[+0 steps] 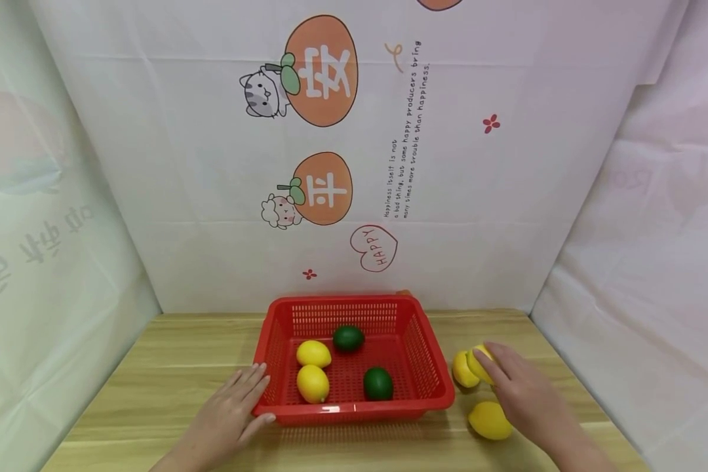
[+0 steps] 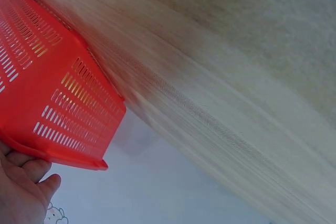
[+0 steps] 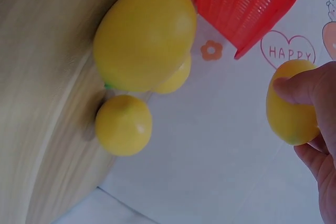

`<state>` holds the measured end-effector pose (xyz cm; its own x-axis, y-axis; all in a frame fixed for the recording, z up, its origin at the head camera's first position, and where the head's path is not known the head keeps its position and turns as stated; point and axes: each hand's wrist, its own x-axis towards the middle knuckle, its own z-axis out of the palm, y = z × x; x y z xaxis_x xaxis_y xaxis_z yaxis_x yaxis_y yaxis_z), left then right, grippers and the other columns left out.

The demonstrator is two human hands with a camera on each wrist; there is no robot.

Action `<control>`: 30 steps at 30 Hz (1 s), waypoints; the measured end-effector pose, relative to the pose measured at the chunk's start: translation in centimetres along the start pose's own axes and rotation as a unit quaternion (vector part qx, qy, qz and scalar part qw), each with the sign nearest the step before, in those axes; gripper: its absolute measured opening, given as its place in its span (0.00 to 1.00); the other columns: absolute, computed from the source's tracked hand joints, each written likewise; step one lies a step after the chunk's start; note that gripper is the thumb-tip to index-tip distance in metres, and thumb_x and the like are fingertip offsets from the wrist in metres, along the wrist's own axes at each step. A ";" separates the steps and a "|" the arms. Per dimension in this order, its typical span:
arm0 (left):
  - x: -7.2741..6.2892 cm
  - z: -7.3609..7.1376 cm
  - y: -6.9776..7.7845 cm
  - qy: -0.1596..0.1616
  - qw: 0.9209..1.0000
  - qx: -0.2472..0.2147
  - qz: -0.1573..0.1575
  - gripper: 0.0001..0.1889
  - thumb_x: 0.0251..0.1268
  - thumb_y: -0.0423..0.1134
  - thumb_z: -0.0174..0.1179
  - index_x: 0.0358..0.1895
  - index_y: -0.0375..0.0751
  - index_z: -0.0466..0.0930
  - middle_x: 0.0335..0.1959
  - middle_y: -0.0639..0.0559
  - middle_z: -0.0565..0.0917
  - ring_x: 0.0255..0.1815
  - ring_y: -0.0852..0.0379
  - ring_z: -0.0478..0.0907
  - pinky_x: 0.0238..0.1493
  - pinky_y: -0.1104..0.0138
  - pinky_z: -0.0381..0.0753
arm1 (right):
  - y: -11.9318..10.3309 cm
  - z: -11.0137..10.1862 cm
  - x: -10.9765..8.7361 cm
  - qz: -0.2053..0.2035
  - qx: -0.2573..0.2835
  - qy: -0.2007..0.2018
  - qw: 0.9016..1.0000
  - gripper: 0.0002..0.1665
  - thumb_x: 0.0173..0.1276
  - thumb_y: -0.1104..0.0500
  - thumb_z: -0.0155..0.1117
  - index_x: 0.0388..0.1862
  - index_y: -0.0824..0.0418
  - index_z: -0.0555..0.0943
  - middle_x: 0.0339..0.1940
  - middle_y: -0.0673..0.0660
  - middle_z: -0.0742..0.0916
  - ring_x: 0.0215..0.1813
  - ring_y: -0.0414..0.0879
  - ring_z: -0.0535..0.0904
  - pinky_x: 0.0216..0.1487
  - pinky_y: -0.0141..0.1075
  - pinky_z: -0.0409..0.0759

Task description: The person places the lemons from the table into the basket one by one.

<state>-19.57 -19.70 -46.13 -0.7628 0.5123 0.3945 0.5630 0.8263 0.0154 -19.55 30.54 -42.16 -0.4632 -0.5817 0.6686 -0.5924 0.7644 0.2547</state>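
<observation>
A yellow lemon is pinched between the thumb and fingers of my right hand, raised off the table to the right of the red basket. Two more lemons show near that hand in the head view: one lemon beside the held one, another lemon closer to me. A further lemon appears in the right wrist view. My left hand rests on the basket's left rim, fingers straight and thumb at the front corner. Inside lie two lemons and two dark green avocado-like fruits.
The basket stands on a wood-grain table, close to a white printed backdrop. White sheets hang at the left and right, bounding the table's sides.
</observation>
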 end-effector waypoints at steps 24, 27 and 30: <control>0.0 0.2 -0.1 0.028 0.999 0.018 0.015 0.33 0.59 0.55 0.66 0.60 0.31 0.77 0.63 0.39 0.76 0.66 0.44 0.70 0.64 0.48 0.68 | -3.0 1.5 5.0 -0.069 0.019 -0.031 0.997 0.37 0.81 0.52 0.18 0.63 0.64 0.76 0.58 0.65 0.80 0.56 0.59 0.78 0.46 0.51 0.83; -0.1 0.2 -0.1 0.025 0.999 0.017 0.012 0.33 0.59 0.55 0.66 0.60 0.31 0.77 0.63 0.39 0.75 0.66 0.43 0.70 0.64 0.48 0.68 | -3.2 2.0 5.3 -0.074 0.028 -0.049 0.996 0.29 0.81 0.57 0.28 0.66 0.63 0.74 0.60 0.65 0.79 0.58 0.59 0.77 0.48 0.50 0.82; -0.1 0.2 -0.1 0.021 1.000 0.018 0.010 0.34 0.60 0.55 0.65 0.60 0.31 0.77 0.63 0.40 0.75 0.66 0.44 0.69 0.64 0.48 0.68 | -3.3 2.4 5.4 -0.071 0.032 -0.069 0.995 0.25 0.71 0.66 0.57 0.67 0.63 0.72 0.63 0.66 0.77 0.60 0.60 0.76 0.50 0.51 0.81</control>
<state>-19.63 -19.74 -46.38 -0.7369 0.5197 0.4323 0.5662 0.8239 -0.0255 -21.69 24.17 -41.05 -0.4550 -0.7183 0.5264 -0.6965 0.6554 0.2922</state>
